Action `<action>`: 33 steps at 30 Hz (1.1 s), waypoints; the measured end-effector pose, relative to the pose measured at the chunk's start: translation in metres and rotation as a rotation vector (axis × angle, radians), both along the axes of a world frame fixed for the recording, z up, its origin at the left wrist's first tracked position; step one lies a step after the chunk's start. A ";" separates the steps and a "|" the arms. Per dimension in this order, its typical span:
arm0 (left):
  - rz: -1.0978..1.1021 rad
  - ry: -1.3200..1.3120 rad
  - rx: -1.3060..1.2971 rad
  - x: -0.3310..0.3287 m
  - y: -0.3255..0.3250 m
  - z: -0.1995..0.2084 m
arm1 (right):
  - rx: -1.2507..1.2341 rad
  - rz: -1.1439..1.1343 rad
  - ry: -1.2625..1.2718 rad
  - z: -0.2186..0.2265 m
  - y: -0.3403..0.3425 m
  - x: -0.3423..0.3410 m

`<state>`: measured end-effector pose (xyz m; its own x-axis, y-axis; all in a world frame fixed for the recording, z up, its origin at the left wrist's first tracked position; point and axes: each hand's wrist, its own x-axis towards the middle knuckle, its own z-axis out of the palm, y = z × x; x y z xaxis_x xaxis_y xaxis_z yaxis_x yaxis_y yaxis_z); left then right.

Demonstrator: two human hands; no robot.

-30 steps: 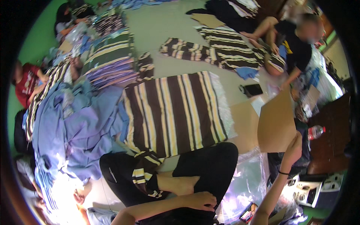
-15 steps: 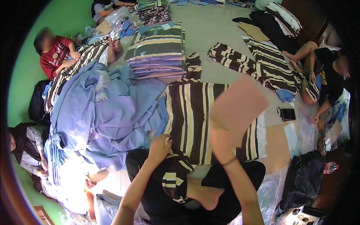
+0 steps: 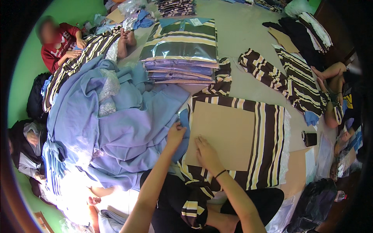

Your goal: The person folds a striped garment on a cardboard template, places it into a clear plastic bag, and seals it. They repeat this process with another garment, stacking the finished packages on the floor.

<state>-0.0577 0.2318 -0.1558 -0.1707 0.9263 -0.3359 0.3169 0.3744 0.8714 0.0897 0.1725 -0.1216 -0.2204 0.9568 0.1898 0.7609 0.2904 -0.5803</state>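
A striped shirt in brown, cream and yellow lies spread before my crossed legs, its blue collar toward the left. On its left part rests a flat sheet of brown cardboard. My right hand lies on the cardboard's lower left area, fingers stretched out. Beside the collar is my left hand, its fingers bent together; what they hold, if anything, is hidden. One striped sleeve hangs over my lap, and another striped piece extends beyond the shirt's far edge.
A large heap of blue cloth fills the left. Bagged folded shirts are stacked ahead. Another striped shirt lies right, near a black phone-like object and a black plastic bag. Other people sit along both sides.
The cardboard has come down from the air above the shirt and now lies flat on it, with my right hand resting on top. My left hand has moved up along the collar.
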 end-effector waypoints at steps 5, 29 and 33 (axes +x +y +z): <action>-0.178 0.418 -0.033 -0.007 -0.060 0.028 | -0.180 0.059 0.042 0.001 0.070 0.006; -0.301 0.030 0.063 0.005 -0.096 0.079 | 0.279 -0.043 -0.117 0.043 0.141 0.017; -0.082 0.213 -0.061 -0.027 -0.100 0.062 | 0.196 0.186 -0.088 0.011 0.147 -0.039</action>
